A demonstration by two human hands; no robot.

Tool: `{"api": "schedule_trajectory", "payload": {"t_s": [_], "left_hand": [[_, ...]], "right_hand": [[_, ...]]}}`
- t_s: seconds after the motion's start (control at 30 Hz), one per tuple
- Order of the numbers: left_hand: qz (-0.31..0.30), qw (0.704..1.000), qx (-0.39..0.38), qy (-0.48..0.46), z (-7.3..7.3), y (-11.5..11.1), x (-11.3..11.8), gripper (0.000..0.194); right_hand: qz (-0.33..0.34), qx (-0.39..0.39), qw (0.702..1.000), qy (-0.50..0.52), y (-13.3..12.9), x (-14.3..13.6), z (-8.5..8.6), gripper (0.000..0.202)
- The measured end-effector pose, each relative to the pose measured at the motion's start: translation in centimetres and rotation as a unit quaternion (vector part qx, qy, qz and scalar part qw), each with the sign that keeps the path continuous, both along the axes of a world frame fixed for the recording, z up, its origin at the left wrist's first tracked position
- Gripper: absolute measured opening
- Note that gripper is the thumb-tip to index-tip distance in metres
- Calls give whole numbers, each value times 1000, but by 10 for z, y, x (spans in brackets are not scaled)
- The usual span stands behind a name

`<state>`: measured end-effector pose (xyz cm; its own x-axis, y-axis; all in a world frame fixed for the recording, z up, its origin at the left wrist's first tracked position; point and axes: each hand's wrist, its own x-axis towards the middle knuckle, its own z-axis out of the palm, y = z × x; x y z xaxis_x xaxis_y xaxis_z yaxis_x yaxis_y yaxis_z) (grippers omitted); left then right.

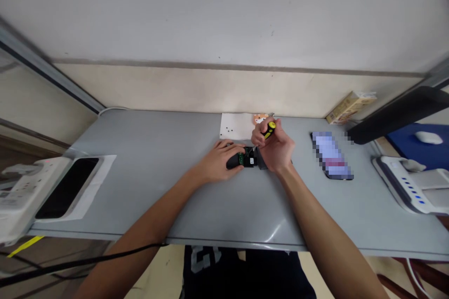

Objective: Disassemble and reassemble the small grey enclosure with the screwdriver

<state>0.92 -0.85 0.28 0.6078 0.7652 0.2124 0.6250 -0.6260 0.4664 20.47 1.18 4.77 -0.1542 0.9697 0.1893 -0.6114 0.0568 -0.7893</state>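
My left hand [224,161] is closed over a small black electronic device [250,158], pinning it on the grey table. A green circuit board [241,158] shows between my fingers, and a small white label sits on the device's right part. In my right hand [277,147] is a screwdriver [269,130] with a yellow and black handle, held tilted. Its shaft slants down to the left, with the tip at the device; whether it touches is too small to tell. A dark flat piece [262,161] lies partly hidden under my right hand.
Behind my hands lies white paper [235,126] with several small dark bits on it. A lit phone [331,155] and a power strip [410,184] are at right, a box [351,106] at the back. At left lie a dark-screened phone [68,188] and another power strip [35,187].
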Motion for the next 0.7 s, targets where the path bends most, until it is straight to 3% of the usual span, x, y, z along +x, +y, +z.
{"api": "schedule_trajectory", "payload": {"t_s": [0.17,0.7], "left_hand": [[0,1000,1,-4,0,-1,0,37],[-2,1000,-7,-1,5,-1,1,37]], "right_hand": [[-27,-2,1000,-9,0,0,1,43],[-23,-1,1000,-15,0,-1,1,47]]}}
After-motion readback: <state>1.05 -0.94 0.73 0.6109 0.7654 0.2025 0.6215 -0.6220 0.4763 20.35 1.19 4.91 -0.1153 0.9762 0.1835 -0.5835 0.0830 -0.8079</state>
